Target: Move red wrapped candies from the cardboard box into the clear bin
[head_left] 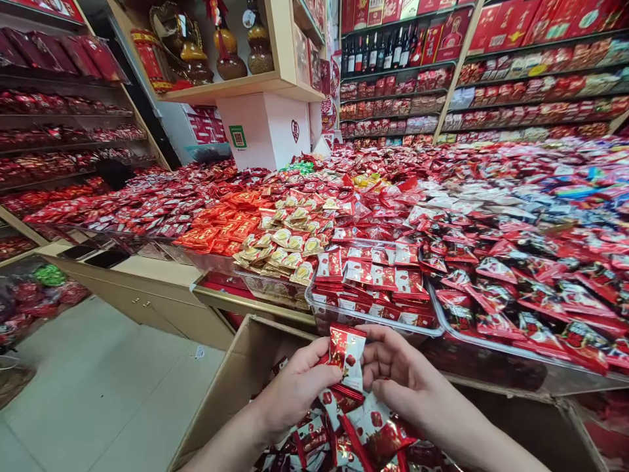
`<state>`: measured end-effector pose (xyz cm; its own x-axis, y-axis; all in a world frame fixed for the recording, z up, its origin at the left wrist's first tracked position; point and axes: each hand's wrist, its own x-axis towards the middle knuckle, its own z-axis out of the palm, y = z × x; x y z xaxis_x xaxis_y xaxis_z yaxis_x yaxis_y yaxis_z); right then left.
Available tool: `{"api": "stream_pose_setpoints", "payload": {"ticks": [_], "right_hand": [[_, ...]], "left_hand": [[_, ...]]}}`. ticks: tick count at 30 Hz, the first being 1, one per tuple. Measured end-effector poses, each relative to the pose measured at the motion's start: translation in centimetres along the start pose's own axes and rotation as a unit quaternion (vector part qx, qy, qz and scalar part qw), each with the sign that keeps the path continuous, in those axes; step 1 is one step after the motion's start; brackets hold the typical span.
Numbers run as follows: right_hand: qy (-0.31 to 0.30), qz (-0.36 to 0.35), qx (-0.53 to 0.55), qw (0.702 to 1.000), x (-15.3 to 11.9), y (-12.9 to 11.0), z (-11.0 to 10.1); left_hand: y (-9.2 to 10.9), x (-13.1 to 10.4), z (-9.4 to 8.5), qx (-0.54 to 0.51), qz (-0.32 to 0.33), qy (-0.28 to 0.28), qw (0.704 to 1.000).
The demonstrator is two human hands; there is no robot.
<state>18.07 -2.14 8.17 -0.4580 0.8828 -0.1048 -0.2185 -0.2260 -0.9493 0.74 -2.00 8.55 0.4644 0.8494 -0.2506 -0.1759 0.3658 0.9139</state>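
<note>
My left hand [299,383] pinches a red and white candy packet [348,357] between thumb and fingers, above an open cardboard box [223,387]. My right hand [398,370] is beside the packet's right edge, its fingers curled and apart from the thumb, with nothing seen between them. More red and white packets [376,423] lie in the box below both hands. Just beyond the hands, a clear plastic bin [373,318] holds stacked packets of a like look.
Gold packets [289,239] and orange-red packets [228,226] fill bins to the left; dark red packets [531,288] fill those at right. A wooden counter [162,275] runs left above a tiled floor [108,373]. A white box [263,131] and stocked shelves stand behind.
</note>
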Motion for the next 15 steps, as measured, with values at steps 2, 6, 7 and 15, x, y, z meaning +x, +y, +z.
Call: {"api": "stream_pose_setpoints", "payload": {"ticks": [2, 6, 7, 15], "right_hand": [[0.005, 0.008, 0.0, 1.0, 0.1, 0.0, 0.1], [0.06, 0.007, 0.008, 0.998, 0.5, 0.3, 0.2], [0.078, 0.005, 0.022, 0.997, 0.5, 0.3, 0.2], [0.086, 0.011, 0.061, 0.994, 0.4, 0.4, 0.4]], "left_hand": [[0.2, -0.1, 0.0, 0.01, -0.012, -0.001, 1.0], [0.6, -0.2, 0.3, 0.05, -0.006, 0.047, 0.998], [0.6, -0.2, 0.3, 0.049, 0.002, 0.068, 0.997], [1.2, -0.6, -0.6, 0.119, 0.061, 0.155, 0.979]]}}
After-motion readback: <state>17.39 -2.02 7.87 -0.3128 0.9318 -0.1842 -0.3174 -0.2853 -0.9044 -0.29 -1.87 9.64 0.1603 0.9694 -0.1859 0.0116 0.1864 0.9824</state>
